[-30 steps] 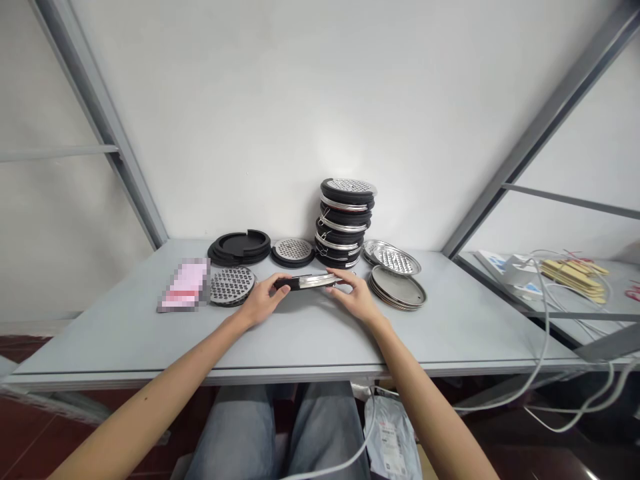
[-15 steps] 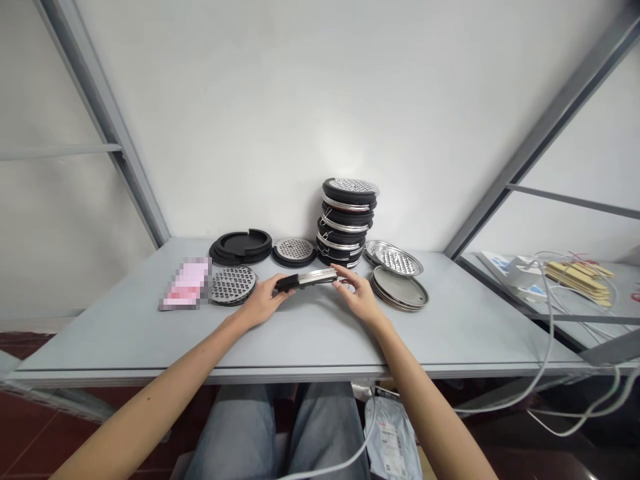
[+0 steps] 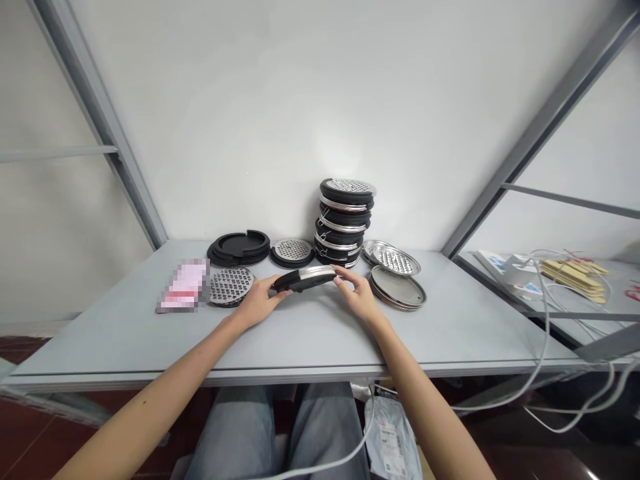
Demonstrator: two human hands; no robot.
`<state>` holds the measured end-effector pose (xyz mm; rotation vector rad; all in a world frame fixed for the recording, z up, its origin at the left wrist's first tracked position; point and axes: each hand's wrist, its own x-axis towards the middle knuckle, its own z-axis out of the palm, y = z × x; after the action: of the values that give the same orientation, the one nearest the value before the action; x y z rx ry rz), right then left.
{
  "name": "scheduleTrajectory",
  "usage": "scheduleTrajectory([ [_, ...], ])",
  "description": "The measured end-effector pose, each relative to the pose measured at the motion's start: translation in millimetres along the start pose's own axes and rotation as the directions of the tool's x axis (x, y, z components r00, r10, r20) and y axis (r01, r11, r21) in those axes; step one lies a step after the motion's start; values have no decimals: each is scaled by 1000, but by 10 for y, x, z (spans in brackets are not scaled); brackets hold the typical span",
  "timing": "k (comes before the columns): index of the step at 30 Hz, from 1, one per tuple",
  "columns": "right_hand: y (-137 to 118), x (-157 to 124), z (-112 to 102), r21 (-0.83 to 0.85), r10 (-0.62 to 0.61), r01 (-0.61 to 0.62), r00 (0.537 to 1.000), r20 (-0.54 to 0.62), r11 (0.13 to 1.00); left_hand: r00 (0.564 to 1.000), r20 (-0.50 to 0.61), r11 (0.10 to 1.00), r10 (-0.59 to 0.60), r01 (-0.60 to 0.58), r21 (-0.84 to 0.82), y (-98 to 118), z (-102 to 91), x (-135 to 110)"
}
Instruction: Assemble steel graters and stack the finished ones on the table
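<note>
A round black disc with a shiny metal rim (image 3: 304, 278) is held tilted just above the grey table (image 3: 300, 340), between both hands. My left hand (image 3: 257, 301) pinches its left edge and my right hand (image 3: 356, 293) grips its right edge with curled fingers. Right behind it rises a tall stack of the same black-and-metal discs (image 3: 345, 223). A perforated metal plate (image 3: 231, 285) lies to the left of my left hand.
Black rubber rings (image 3: 239, 247) and a perforated disc in a black ring (image 3: 293, 252) sit at the back. Metal plates (image 3: 397, 287) are piled to the right, a pink blurred item (image 3: 184, 285) to the left. Cables (image 3: 545, 347) hang over the right edge.
The disc has been lifted off the table and tipped up at its right edge; both hands rose slightly with it.
</note>
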<state>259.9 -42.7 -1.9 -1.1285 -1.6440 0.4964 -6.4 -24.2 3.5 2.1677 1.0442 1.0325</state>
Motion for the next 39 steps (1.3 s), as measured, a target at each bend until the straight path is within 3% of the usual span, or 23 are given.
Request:
scheduleTrajectory([
  [4,-23,14,-11,-1,35,-35,999,-36,999,979,-156,991,131,-123,61,5,-44,13],
  [10,-2,15,-12,-21,81,-82,994,-73,996,898,-435,995,60,-17,101,10,-194,27],
  [16,80,6,17,-97,84,-87,996,-32,991,814,-552,979,179,-90,185,23,-210,81],
  [21,104,-8,55,-185,57,-51,998,29,981,844,-421,927,331,-207,314,-5,-245,452],
  [29,121,-29,69,-265,23,-7,998,57,964,900,-193,846,390,-267,462,-311,-191,1210],
  [36,111,-32,66,-293,-11,39,995,98,955,910,-136,860,391,-309,406,-400,-29,1331],
  [39,100,-32,61,-306,-16,48,994,106,951,923,-34,837,383,-332,435,-445,-21,1279],
])
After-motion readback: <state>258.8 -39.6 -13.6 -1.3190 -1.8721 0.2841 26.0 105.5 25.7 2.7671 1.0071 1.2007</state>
